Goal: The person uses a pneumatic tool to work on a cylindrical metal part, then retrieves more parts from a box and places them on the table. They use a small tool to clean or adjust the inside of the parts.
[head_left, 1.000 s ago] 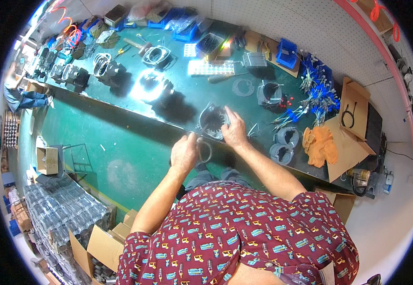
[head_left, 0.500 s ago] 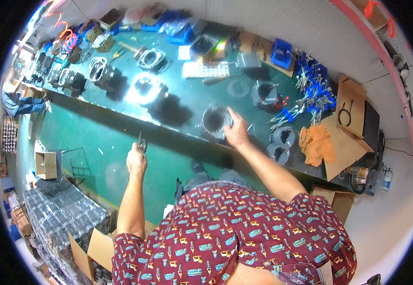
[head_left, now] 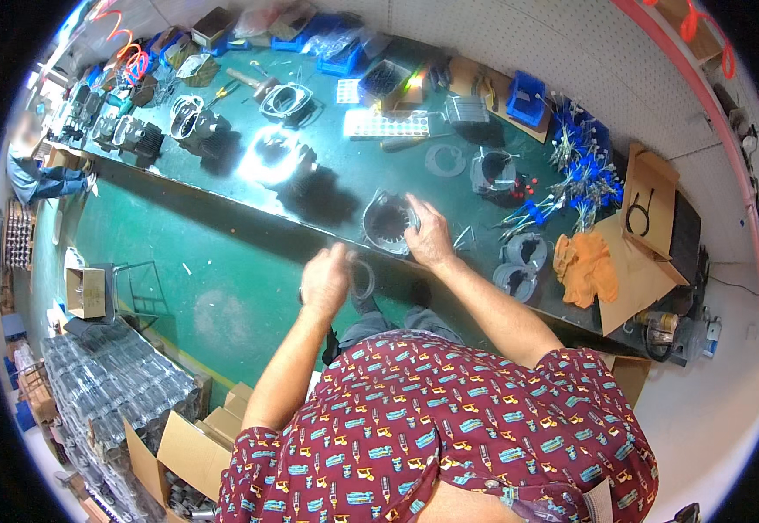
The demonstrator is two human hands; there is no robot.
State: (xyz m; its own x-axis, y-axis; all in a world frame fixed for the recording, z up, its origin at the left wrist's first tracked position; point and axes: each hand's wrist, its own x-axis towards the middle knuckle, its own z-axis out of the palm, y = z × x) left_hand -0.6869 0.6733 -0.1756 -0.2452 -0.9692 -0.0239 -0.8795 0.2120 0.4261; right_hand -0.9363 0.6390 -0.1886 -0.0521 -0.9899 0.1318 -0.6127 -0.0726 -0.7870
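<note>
At the near edge of the bench stands a round, grey metal motor housing [head_left: 386,223] with its open mouth facing up. My right hand [head_left: 432,235] grips its right rim, the fingers lying over the wall. Just left of the housing, my left hand [head_left: 324,281] is closed and smeared by motion. From it sticks out a thin grey ring [head_left: 363,279], also blurred, held over the floor in front of the bench edge. Right of my right hand lie a few thin metal pins [head_left: 464,237].
Under bright light, another motor housing [head_left: 276,159] stands to the left, with several more beyond. At right are two grey rings [head_left: 519,266], orange gloves [head_left: 585,268], blue-tipped cable bundles [head_left: 575,170] and a cardboard box [head_left: 645,205]. A person [head_left: 35,170] is at far left.
My left hand has swung right with the grey ring, close to the housing. My right hand stays on the housing rim. The whole view has shifted slightly.
</note>
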